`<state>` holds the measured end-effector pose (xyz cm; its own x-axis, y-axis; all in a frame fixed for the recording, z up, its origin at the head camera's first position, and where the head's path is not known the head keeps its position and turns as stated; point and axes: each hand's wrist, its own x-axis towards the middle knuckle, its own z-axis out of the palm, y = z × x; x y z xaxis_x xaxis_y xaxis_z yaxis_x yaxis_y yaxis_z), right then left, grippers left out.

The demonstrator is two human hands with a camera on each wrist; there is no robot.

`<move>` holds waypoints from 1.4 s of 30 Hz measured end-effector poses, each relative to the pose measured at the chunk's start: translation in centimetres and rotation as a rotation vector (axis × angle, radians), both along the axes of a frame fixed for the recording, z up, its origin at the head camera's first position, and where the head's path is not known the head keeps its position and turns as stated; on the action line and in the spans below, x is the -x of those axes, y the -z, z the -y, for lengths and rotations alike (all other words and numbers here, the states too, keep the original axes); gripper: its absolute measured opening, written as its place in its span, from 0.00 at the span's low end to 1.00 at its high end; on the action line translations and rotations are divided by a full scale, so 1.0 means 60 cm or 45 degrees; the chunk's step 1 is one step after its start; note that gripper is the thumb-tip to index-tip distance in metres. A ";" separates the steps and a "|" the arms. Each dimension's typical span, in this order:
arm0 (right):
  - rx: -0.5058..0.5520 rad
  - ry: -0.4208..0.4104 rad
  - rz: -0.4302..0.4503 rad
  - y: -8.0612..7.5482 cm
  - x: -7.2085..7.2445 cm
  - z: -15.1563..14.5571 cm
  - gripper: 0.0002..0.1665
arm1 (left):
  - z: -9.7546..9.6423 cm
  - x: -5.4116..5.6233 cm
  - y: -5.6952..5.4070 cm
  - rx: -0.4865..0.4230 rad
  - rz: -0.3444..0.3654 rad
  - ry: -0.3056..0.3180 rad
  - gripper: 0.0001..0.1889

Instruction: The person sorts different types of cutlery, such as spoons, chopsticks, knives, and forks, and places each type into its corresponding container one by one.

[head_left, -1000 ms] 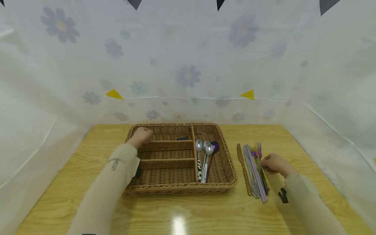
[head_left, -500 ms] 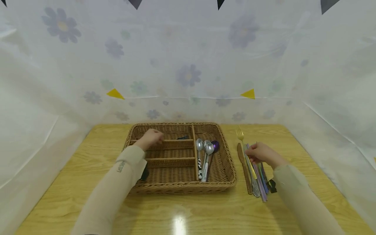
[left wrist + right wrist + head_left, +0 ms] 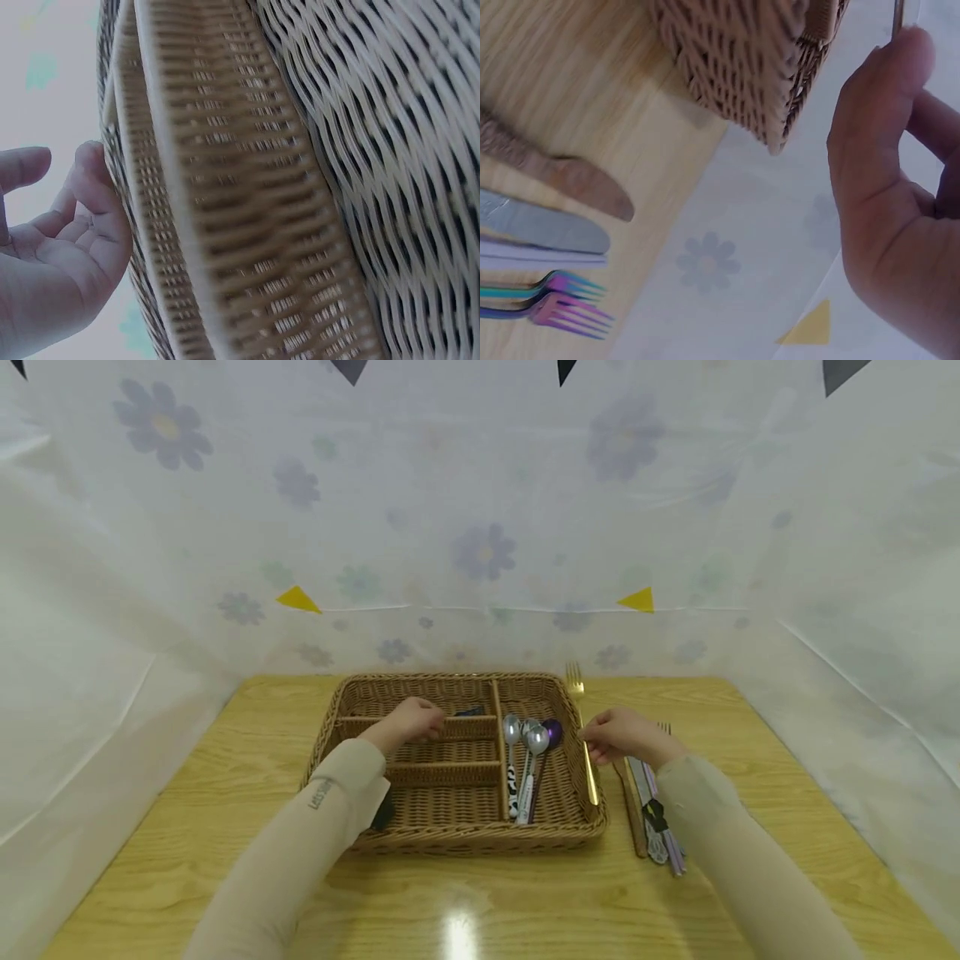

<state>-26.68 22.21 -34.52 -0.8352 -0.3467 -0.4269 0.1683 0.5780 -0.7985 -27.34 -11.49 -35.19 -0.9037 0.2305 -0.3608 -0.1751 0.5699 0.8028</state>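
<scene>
My right hand (image 3: 622, 735) pinches a gold fork (image 3: 591, 777) by its handle, tines pointing away, over the right rim of the wicker basket (image 3: 465, 843). Only a thin bit of the fork shows in the right wrist view, above the fingertips. Over the basket's left compartments hovers my left hand (image 3: 411, 722), holding nothing; its thumb and fingers stand apart in the left wrist view. Inside the right compartment lie silver spoons (image 3: 512, 731) and a purple spoon (image 3: 553, 732). A small dark blue object (image 3: 470, 712), partly hidden, is in the back left compartment.
Right of the basket lie a copper-brown knife (image 3: 585, 187), a silver knife (image 3: 547, 225), lilac chopsticks (image 3: 540, 256) and iridescent forks (image 3: 570, 319) on the wooden table (image 3: 360, 910). Floral white sheeting (image 3: 480, 510) hangs around the table.
My right hand has picked the gold fork from the cutlery pile and carried it left to the basket's right rim. The left hand has moved rightward over the compartments.
</scene>
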 end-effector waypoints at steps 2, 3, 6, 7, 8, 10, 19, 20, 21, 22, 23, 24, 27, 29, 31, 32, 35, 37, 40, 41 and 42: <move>0.018 -0.014 -0.007 -0.004 0.001 0.011 0.11 | -0.010 -0.004 -0.002 -0.020 0.021 0.016 0.20; 0.026 -0.018 -0.004 -0.006 0.002 0.017 0.11 | -0.016 -0.006 -0.004 -0.022 0.025 0.034 0.20; 0.026 -0.021 -0.003 -0.012 0.004 0.033 0.10 | -0.041 -0.020 -0.018 -0.008 0.052 0.060 0.21; 0.023 -0.023 -0.004 -0.014 0.004 0.038 0.09 | -0.049 -0.023 -0.018 -0.013 0.061 0.078 0.21; 0.017 -0.023 -0.003 -0.016 0.005 0.042 0.09 | -0.056 -0.026 -0.019 -0.014 0.060 0.097 0.21; -0.002 -0.009 -0.004 -0.018 0.005 0.050 0.10 | -0.070 -0.033 -0.020 -0.011 0.067 0.127 0.21; -0.002 -0.011 0.019 -0.015 0.008 0.072 0.16 | -0.120 -0.061 -0.008 -0.014 0.083 0.243 0.17; -0.003 -0.014 0.021 -0.015 0.008 0.074 0.17 | -0.124 -0.064 -0.007 -0.015 0.092 0.258 0.17; -0.010 -0.014 0.021 -0.015 0.007 0.077 0.17 | -0.129 -0.066 -0.006 -0.012 0.104 0.274 0.18; -0.020 -0.017 0.018 -0.015 0.007 0.079 0.17 | -0.133 -0.069 -0.005 -0.009 0.113 0.283 0.18; -0.026 -0.008 0.021 -0.015 0.007 0.082 0.17 | -0.136 -0.071 -0.004 -0.012 0.127 0.297 0.19; -0.038 -0.004 0.021 -0.016 0.006 0.084 0.18 | -0.140 -0.073 -0.002 -0.020 0.140 0.311 0.19; -0.058 0.019 0.014 -0.015 0.006 0.088 0.19 | -0.150 -0.077 0.002 -0.059 0.158 0.347 0.21; -0.057 0.034 0.012 -0.014 0.007 0.090 0.20 | -0.155 -0.078 0.004 -0.088 0.168 0.359 0.21; -0.055 0.037 0.004 -0.013 0.007 0.092 0.21 | -0.159 -0.080 0.004 -0.094 0.161 0.386 0.20; -0.060 0.035 -0.001 -0.012 0.008 0.092 0.21 | -0.161 -0.081 0.003 -0.092 0.163 0.393 0.19; -0.084 0.029 -0.005 -0.010 0.008 0.095 0.22 | -0.163 -0.082 0.002 -0.071 0.150 0.426 0.16; -0.090 0.028 -0.002 -0.009 0.007 0.097 0.21 | -0.162 -0.082 0.002 -0.065 0.132 0.434 0.15; -0.080 0.038 0.015 -0.009 0.006 0.100 0.20 | -0.160 -0.083 0.001 -0.077 0.122 0.430 0.13; -0.073 0.041 0.019 -0.010 0.006 0.100 0.21 | -0.159 -0.083 0.001 -0.087 0.123 0.423 0.12; -0.066 0.047 0.023 -0.009 0.007 0.101 0.21 | -0.159 -0.083 0.000 -0.100 0.129 0.415 0.12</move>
